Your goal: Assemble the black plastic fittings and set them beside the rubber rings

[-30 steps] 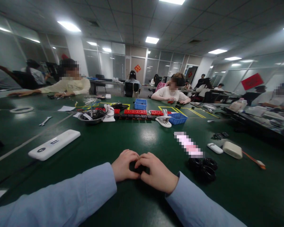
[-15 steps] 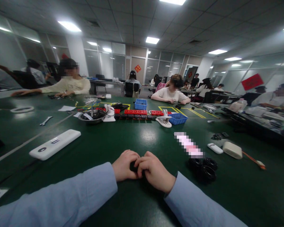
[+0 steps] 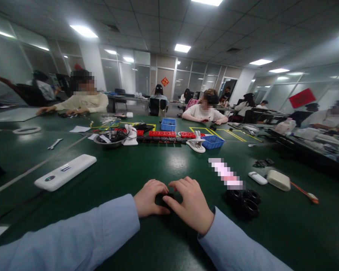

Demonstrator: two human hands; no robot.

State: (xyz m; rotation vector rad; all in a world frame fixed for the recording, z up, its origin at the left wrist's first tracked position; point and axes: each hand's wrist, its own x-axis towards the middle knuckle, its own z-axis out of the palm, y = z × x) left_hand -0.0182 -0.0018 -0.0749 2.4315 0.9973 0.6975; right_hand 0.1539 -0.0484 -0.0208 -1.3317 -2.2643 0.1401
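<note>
- Black rings lie on the green table.
- Left of them, a mostly hidden dark object lies between your left hand and right hand.
- I cannot tell if your left hand grips it.
- Your right hand, nearer the rings, has thumb and fingers apart.

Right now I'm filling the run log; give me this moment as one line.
left hand: curled, grip unclear; right hand: open, thumb apart; between them: dark item, mostly hidden; rightward: black rings; leftward: white device
</note>
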